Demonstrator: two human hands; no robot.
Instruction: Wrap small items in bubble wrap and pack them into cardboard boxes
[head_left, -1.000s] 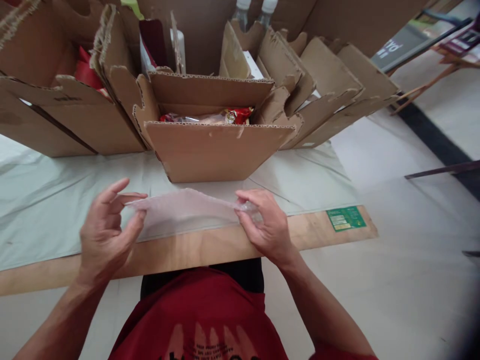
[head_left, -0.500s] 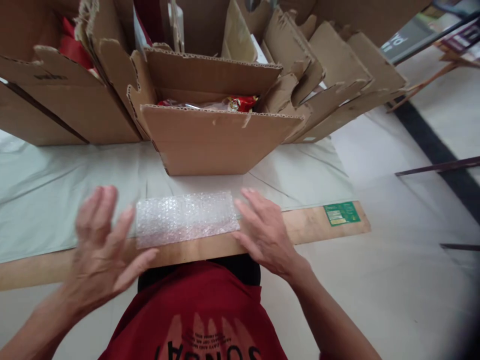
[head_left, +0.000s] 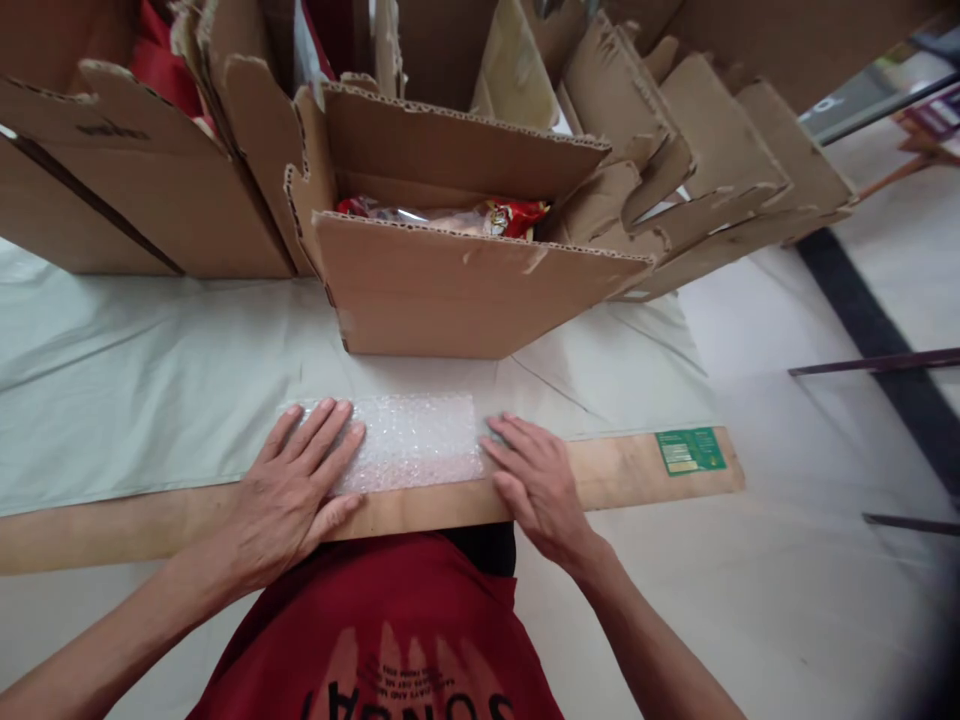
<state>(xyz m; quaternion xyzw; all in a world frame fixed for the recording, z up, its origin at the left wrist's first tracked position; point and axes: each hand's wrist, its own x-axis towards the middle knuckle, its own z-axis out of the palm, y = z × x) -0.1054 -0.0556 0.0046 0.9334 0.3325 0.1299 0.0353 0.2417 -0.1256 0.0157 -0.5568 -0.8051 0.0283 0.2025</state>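
A flat rectangle of clear bubble wrap (head_left: 420, 440) lies on the table, partly over the pale cloth and partly over the bare wooden edge. My left hand (head_left: 300, 480) rests flat on its left end, fingers stretched and slightly apart, covering that part of it. Beside the right end is my right hand (head_left: 532, 480), its fingers extended and pointing at the wrap's edge; I cannot tell whether they touch it. Neither hand grips anything.
An open cardboard box (head_left: 480, 290) holding red and clear plastic packets (head_left: 517, 216) stands just beyond the wrap. More cardboard boxes (head_left: 142, 200) line the back. A green label (head_left: 691, 451) is stuck on the wooden table edge (head_left: 622, 475) at the right.
My left hand has come down and rightward onto the left end of the bubble wrap. My right hand stays by the right end. The view has shifted a little.
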